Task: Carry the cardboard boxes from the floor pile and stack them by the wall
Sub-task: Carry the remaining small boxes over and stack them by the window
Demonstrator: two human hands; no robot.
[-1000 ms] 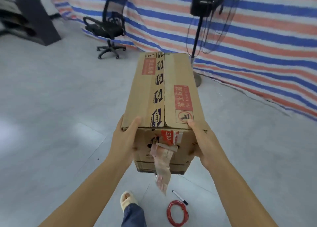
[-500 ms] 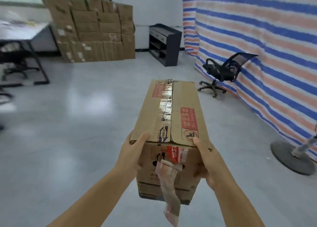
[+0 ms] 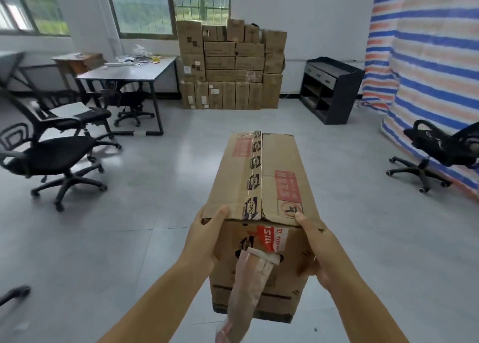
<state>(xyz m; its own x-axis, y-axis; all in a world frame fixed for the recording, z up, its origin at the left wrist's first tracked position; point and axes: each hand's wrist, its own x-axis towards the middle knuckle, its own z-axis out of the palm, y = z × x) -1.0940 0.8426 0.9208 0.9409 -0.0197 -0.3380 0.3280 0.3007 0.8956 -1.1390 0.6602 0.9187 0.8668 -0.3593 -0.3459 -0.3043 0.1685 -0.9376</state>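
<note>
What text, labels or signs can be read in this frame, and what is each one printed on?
"USB3.0": repeated on the printed tape along the top seam of the carried cardboard box.
Red label on the box top: Chinese characters, too blurred to read; below it a red prohibition circle.
Torn red-and-white sticker on the near end: fragments only, unreadable.
Labels on the stacked boxes by the wall: too small.

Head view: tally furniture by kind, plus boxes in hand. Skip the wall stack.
Office chairs: 4, at and
Tables: 2, dark-framed table and wooden table
Black shelf unit: 1
Carried box: 1, gripped by left hand and right hand
Total: 8
</note>
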